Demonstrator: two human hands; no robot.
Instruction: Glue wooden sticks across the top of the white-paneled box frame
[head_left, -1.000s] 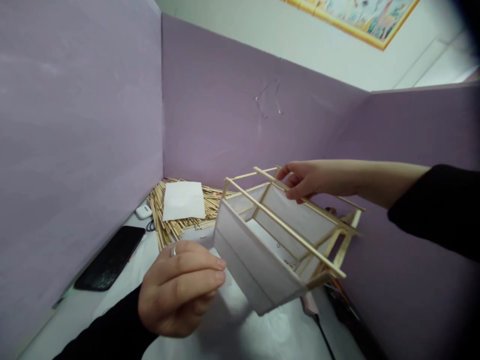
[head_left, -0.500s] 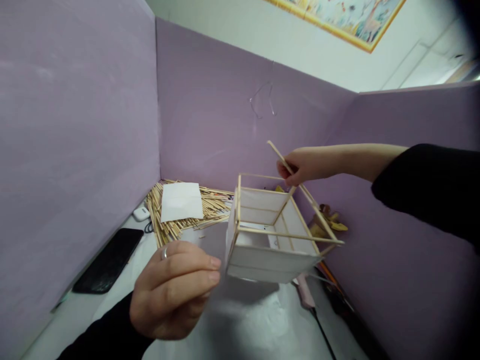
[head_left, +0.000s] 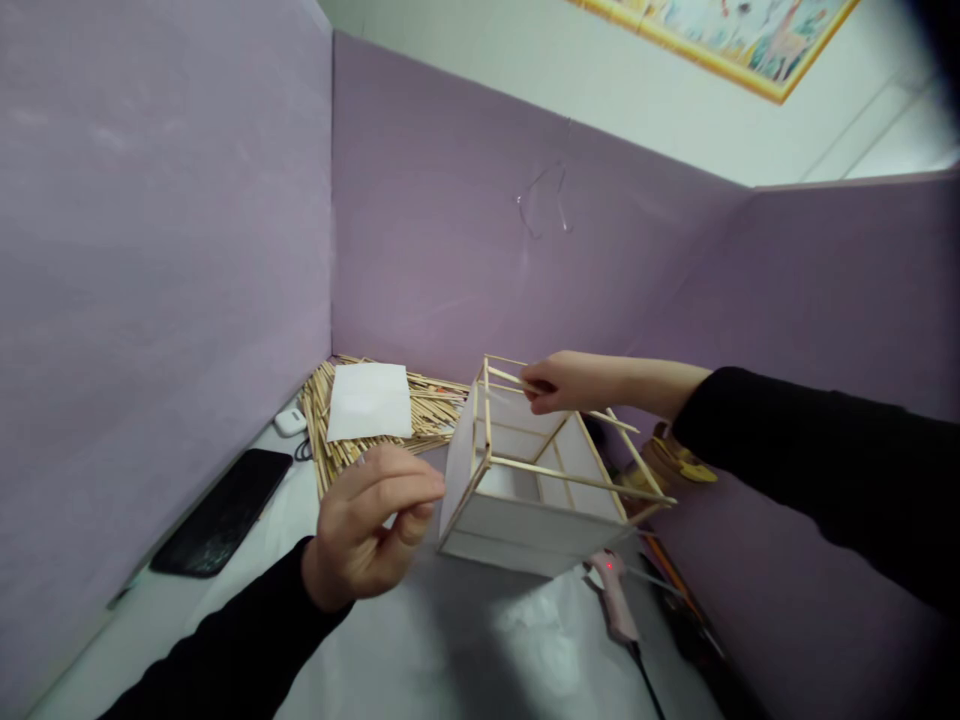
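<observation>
A box-shaped frame of thin wooden sticks (head_left: pixel 570 472), with white paper (head_left: pixel 525 535) on its sides, stands in front of me with its upper side uncovered. Over the frame's far part, my right hand (head_left: pixel 551 382) grips a wooden stick (head_left: pixel 615 421) that lies across the top from left to right. Whether its ends touch the frame I cannot tell. My left hand (head_left: pixel 379 525) hovers just left of the paper side, fingers curled toward the thumb with nothing visible between them.
Wooden sticks (head_left: pixel 439 410) lie piled at the back left under a white paper sheet (head_left: pixel 370 402). A black phone (head_left: pixel 221 513) and a white earbud case (head_left: pixel 289 422) are at the left. A pink glue gun (head_left: pixel 619 605) with a red light lies right. Purple panels (head_left: pixel 442 200) enclose the table.
My right hand has come down and to the left, and the stick, steeply slanted before, now lies across the frame's top. My left hand has risen slightly and its curl has loosened.
</observation>
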